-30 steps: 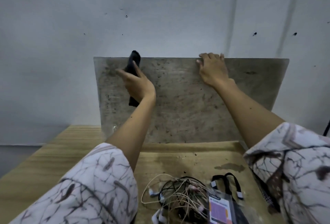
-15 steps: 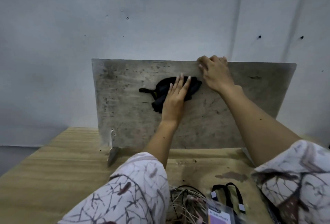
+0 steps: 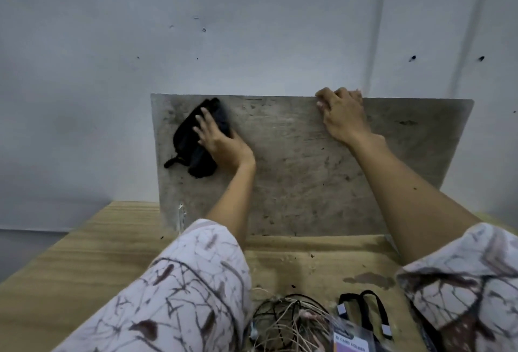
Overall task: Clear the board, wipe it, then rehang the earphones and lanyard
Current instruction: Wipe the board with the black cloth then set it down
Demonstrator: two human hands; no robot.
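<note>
A grey, stained board (image 3: pixel 302 177) stands upright on the wooden table, leaning against the wall. My left hand (image 3: pixel 221 142) presses a black cloth (image 3: pixel 193 138) flat against the board's upper left part. My right hand (image 3: pixel 343 114) grips the board's top edge, fingers curled over it. A tangle of beige and black earphones (image 3: pixel 283 321) lies on the table near me. Beside it lies a black lanyard (image 3: pixel 364 309) with a card holder (image 3: pixel 351 340).
The wooden table (image 3: pixel 84 267) runs to an edge at the left. A pale grey wall (image 3: pixel 252 29) with small holes rises behind the board. A dark stain (image 3: pixel 370 278) marks the table in front of the board.
My left hand has swept the black cloth from the board's upper middle back to its upper left. My right hand stays on the top edge.
</note>
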